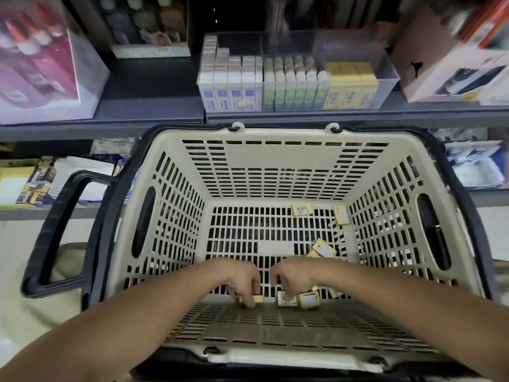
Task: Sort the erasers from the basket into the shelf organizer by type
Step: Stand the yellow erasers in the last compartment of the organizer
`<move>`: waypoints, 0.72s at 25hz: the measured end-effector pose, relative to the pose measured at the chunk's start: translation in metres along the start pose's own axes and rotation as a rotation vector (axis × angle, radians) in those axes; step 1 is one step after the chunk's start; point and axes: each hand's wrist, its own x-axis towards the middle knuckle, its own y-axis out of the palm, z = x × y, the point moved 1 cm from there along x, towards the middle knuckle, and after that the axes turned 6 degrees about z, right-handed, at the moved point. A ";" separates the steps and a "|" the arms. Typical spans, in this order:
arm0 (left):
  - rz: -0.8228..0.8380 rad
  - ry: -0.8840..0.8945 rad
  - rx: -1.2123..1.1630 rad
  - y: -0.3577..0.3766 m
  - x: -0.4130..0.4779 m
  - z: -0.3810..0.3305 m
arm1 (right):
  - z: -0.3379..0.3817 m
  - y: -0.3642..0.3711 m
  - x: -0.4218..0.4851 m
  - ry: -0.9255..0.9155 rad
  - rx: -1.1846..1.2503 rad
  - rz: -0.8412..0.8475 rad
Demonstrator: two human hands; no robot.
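Cream basket [275,166] sits below a dark shelf [154,86]; left hand [243,282] pinches a yellow eraser [258,299] on its floor; right hand [292,279] curls over loose erasers [307,300], grip unclear; organizer [385,75] stands on the shelf.

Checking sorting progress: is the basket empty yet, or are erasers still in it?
Not empty. Yellow erasers lie on the basket floor, at the far right and near the front, where the left hand grips one.
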 end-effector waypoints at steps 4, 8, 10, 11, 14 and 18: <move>-0.020 0.019 -0.106 -0.007 0.000 0.004 | -0.003 0.003 0.004 -0.004 0.020 0.026; -0.140 0.108 -0.473 -0.032 -0.013 0.009 | -0.013 -0.018 -0.004 -0.059 0.307 -0.095; -0.211 0.162 -0.696 -0.043 -0.020 0.011 | -0.021 -0.036 -0.012 -0.069 0.545 -0.220; -0.244 0.187 -0.790 -0.046 -0.022 0.011 | -0.024 -0.044 -0.015 -0.074 0.667 -0.269; -0.307 0.235 -0.978 -0.048 -0.022 0.007 | -0.029 -0.056 -0.020 -0.106 0.920 -0.334; -0.223 0.370 -1.194 -0.046 -0.022 -0.002 | -0.027 -0.056 -0.020 -0.129 1.043 -0.408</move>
